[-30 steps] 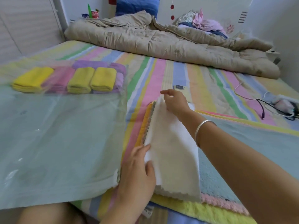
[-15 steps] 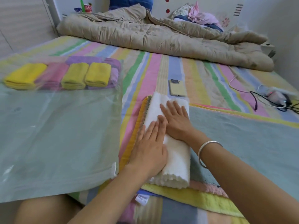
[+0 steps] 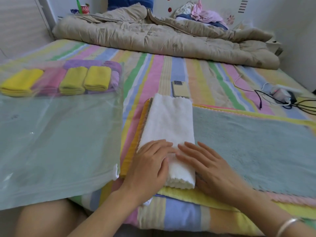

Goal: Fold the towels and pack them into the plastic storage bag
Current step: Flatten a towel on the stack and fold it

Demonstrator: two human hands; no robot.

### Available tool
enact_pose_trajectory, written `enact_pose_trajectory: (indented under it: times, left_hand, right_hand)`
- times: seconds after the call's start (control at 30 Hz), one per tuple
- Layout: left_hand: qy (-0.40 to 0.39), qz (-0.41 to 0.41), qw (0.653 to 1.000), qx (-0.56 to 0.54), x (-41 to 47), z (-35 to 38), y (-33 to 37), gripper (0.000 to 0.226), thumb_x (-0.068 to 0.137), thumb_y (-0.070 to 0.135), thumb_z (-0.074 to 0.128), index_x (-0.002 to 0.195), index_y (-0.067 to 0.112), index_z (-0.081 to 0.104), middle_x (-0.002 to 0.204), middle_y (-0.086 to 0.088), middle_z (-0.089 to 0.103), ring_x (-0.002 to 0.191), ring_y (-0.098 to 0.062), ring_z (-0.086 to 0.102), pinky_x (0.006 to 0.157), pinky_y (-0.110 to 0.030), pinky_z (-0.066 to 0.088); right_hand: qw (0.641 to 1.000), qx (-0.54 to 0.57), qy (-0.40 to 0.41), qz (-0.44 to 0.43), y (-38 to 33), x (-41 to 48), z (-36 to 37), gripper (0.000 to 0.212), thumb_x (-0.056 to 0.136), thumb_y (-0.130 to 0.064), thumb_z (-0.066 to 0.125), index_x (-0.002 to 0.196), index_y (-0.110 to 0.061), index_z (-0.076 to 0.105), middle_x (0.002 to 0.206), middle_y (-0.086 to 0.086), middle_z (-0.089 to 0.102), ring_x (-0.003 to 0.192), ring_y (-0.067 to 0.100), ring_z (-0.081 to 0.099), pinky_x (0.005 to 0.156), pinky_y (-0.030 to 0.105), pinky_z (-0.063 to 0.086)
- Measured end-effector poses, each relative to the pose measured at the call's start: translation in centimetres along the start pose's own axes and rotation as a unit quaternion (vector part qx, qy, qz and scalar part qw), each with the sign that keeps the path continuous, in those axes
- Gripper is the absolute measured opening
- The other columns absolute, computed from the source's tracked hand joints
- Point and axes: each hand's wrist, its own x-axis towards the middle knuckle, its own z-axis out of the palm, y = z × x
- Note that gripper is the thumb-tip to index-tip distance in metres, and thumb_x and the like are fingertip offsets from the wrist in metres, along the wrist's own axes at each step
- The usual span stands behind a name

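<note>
Folded yellow, pink and purple towels already lie at the far end of the plastic storage bag on my left, the rest of it unfilled; the white towel is a long strip and, I judge, needs another fold, and the spread teal towel is not yet folded. My left hand and right hand press flat, fingers straight, on the strip's near end, gripping nothing; the bag's edge lies just beside the strip, a phone just past its far end, cables well off right.
</note>
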Motion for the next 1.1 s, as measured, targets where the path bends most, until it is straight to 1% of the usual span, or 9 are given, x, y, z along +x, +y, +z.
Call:
enact_pose_trajectory:
  times: [0.1, 0.2, 0.33, 0.47, 0.57, 0.67, 0.8, 0.9, 1.1]
  left_hand:
    - [-0.023, -0.027, 0.999, -0.039, -1.0, -0.7, 0.8, 0.041, 0.094, 0.049, 0.044, 0.126, 0.029, 0.057, 0.125, 0.022, 0.057, 0.125, 0.004, 0.045, 0.112, -0.029, 0.031]
    - [-0.081, -0.028, 0.996, -0.008, -1.6, -1.2, 0.9, 0.079, 0.071, 0.078, 0.053, 0.137, 0.036, 0.04, 0.134, 0.034, 0.04, 0.132, 0.018, 0.025, 0.117, -0.016, 0.011]
    - [-0.06, 0.028, 0.99, 0.123, -1.9, -1.1, 0.3, 0.076, 0.07, 0.04, 0.071, 0.139, 0.022, 0.044, 0.135, 0.009, 0.054, 0.13, -0.009, 0.046, 0.115, -0.031, 0.026]
    - [0.07, -0.033, 0.997, 0.002, -1.6, -2.5, 0.8, 0.055, 0.065, 0.017, 0.062, 0.12, 0.022, 0.06, 0.12, 0.009, 0.063, 0.114, -0.009, 0.055, 0.097, -0.024, 0.044]
    - [0.078, -0.048, 0.991, -0.101, -1.7, -4.0, 1.9, 0.051, 0.066, 0.022, 0.056, 0.116, 0.028, 0.066, 0.12, 0.017, 0.063, 0.12, -0.005, 0.055, 0.085, -0.019, 0.051]
    - [0.049, -0.056, 0.979, -0.189, -1.8, -4.5, 2.9, 0.038, 0.071, 0.034, 0.063, 0.108, 0.028, 0.069, 0.106, 0.015, 0.07, 0.112, -0.002, 0.061, 0.07, -0.01, 0.05]
    - [0.034, -0.182, 0.964, -0.192, -0.4, -2.6, 2.7, 0.041, 0.085, 0.06, 0.057, 0.066, 0.024, 0.057, 0.057, 0.01, 0.057, 0.051, 0.002, 0.048, 0.052, -0.017, 0.037]
    - [0.004, -0.3, 0.945, -0.128, 0.3, -0.8, 1.6, 0.047, 0.09, 0.045, 0.06, 0.058, 0.015, 0.045, 0.063, -0.012, 0.059, 0.051, 0.008, 0.042, 0.051, -0.02, 0.031]
    - [-0.015, -0.353, 0.934, -0.05, 0.6, -0.6, 1.9, 0.041, 0.086, 0.038, 0.062, 0.059, 0.016, 0.04, 0.052, -0.002, 0.043, 0.056, -0.011, 0.035, 0.052, -0.034, 0.033]
  right_hand:
    - [0.999, 0.011, 0.031, -0.026, -0.8, 0.3, 0.5, 0.064, 0.084, -0.023, 0.071, 0.142, -0.015, 0.045, 0.15, 0.0, 0.042, 0.141, 0.014, 0.034, 0.112, 0.042, 0.034]
    - [0.994, 0.073, 0.074, 0.016, -2.0, 1.2, 0.1, 0.048, 0.095, -0.048, 0.052, 0.131, -0.017, 0.056, 0.139, -0.003, 0.054, 0.134, 0.005, 0.041, 0.112, 0.031, 0.035]
    - [0.973, 0.176, 0.107, 0.103, -1.7, 1.5, -0.6, 0.034, 0.097, -0.036, 0.045, 0.124, -0.024, 0.062, 0.132, -0.01, 0.059, 0.128, 0.002, 0.044, 0.105, 0.029, 0.042]
    - [0.952, 0.239, 0.107, 0.156, -0.5, 0.7, -2.9, 0.036, 0.096, -0.024, 0.046, 0.129, -0.032, 0.058, 0.128, -0.02, 0.06, 0.13, 0.006, 0.049, 0.096, 0.031, 0.048]
    - [0.933, 0.305, 0.119, 0.147, -1.0, -0.4, -5.4, 0.022, 0.096, -0.033, 0.044, 0.103, -0.034, 0.065, 0.096, -0.015, 0.068, 0.09, 0.012, 0.067, 0.071, 0.035, 0.051]
    - [0.885, 0.405, 0.126, 0.192, -2.2, -1.6, -6.4, 0.027, 0.089, -0.041, 0.049, 0.09, -0.023, 0.068, 0.087, 0.002, 0.069, 0.084, 0.025, 0.066, 0.07, 0.04, 0.049]
    - [0.795, 0.454, 0.119, 0.384, -2.7, -0.7, -4.8, 0.022, 0.084, -0.038, 0.057, 0.085, -0.021, 0.07, 0.084, 0.009, 0.068, 0.077, 0.02, 0.062, 0.063, 0.033, 0.052]
    - [0.69, 0.506, 0.046, 0.516, -2.8, 0.6, -3.8, 0.015, 0.094, -0.024, 0.056, 0.088, -0.025, 0.07, 0.091, 0.005, 0.07, 0.084, 0.023, 0.066, 0.063, 0.047, 0.06]
    - [0.636, 0.532, -0.012, 0.559, -1.9, 0.4, -3.5, 0.016, 0.093, -0.018, 0.053, 0.097, -0.022, 0.069, 0.091, 0.005, 0.068, 0.078, 0.022, 0.064, 0.063, 0.036, 0.059]
